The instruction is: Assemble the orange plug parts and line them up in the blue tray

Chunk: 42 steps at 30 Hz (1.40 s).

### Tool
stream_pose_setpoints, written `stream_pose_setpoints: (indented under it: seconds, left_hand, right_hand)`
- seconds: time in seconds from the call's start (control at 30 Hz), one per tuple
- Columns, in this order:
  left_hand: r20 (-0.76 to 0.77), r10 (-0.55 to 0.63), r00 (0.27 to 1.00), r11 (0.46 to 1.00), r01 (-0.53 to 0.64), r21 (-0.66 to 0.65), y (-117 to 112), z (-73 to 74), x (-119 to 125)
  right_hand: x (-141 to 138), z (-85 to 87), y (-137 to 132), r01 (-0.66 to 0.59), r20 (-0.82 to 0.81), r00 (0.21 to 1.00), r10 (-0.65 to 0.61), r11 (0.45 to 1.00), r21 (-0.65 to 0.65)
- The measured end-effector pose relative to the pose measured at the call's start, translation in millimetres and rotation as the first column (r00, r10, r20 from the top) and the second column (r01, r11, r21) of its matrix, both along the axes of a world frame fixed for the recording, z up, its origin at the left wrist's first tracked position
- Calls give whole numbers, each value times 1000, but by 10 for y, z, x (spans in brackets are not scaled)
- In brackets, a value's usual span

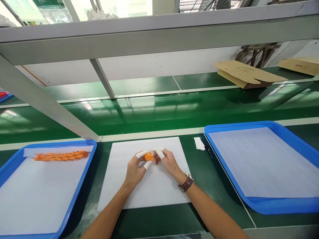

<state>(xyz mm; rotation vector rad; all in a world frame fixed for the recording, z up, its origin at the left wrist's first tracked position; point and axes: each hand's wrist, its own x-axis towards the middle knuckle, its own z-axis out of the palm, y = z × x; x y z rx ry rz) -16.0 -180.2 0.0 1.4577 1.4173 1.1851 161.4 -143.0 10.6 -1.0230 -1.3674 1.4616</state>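
My left hand (136, 168) pinches a small orange piece (149, 156) between thumb and fingers; its exact kind is too small to make out. My right hand (167, 162) is at the piece's right side with its fingertips pressed together, and whether it grips part of the piece is hidden. White finger cots cover some fingertips on both hands. Both hands are above a white paper sheet (149, 189) on the dark green table. In the blue tray (91, 156) at left, a row of similar orange pieces (61, 155) lies on white lining paper.
A second blue tray (259, 207), lined with white paper, stands at right. Beside it lie a small white paper piece (199, 143) and a dark thin tool (206, 147). A metal frame (159, 39) crosses above the green conveyor belt (159, 111). Cardboard boxes (245, 71) sit behind.
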Motion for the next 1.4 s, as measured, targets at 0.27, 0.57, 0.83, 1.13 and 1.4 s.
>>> stream_pose_setpoints:
  seconds: [0.27, 0.57, 0.83, 1.13, 1.4]
  left_hand:
    - [279, -20, 960, 990, 57, -125, 35, -18, -32]
    - [209, -158, 965, 982, 175, -67, 23, 51, -12]
    - [-270, 198, 942, 940, -104, 325, -48, 503, -362]
    - [-483, 667, 567, 713, -673, 196, -556, 781, -2248]
    - [-450, 549, 704, 778, -627, -31, -600, 397, -2614]
  right_hand:
    - [2, 29, 2, -4, -29, 1000, 4, 1000, -1]
    - [-28, -26, -17, 19, 13, 1000, -19, 999, 29]
    - [-6, -70, -73, 4, 53, 999, -6, 999, 38]
    - [-12, -88, -92, -56, 168, 985, 42, 995, 84]
    - [4, -91, -95, -76, 202, 978, 58, 994, 81]
